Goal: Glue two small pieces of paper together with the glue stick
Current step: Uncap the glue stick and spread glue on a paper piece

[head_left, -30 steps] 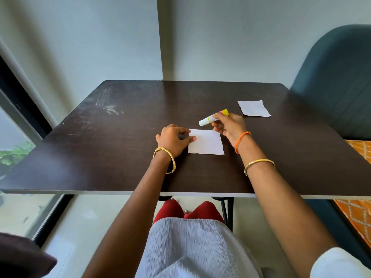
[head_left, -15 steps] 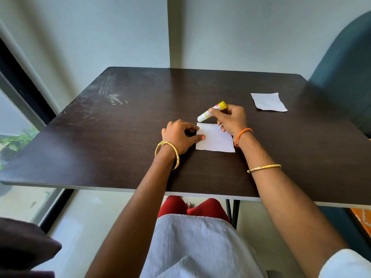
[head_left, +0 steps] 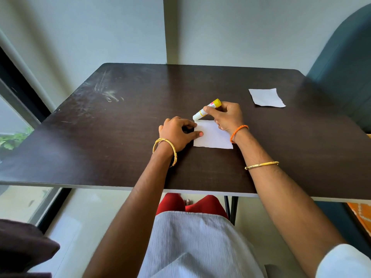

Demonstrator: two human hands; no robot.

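A small white paper square (head_left: 212, 137) lies near the middle of the dark table (head_left: 120, 137). My left hand (head_left: 176, 133) rests on the table with its thumb pressing the paper's left edge. My right hand (head_left: 226, 115) holds a white glue stick with a yellow end (head_left: 206, 110), tilted, its white tip at the paper's far left corner. A second white paper square (head_left: 266, 97) lies flat at the far right of the table, apart from both hands.
A dark green chair back (head_left: 345, 81) stands at the table's right edge. A wall runs close behind the table's far edge, and a window frame (head_left: 24, 93) lies to the left. My lap is below the near edge.
My right hand has shifted the glue stick down so that its tip meets the paper's far left corner. The camera view has drifted slightly. My left hand stays on the paper's left edge.
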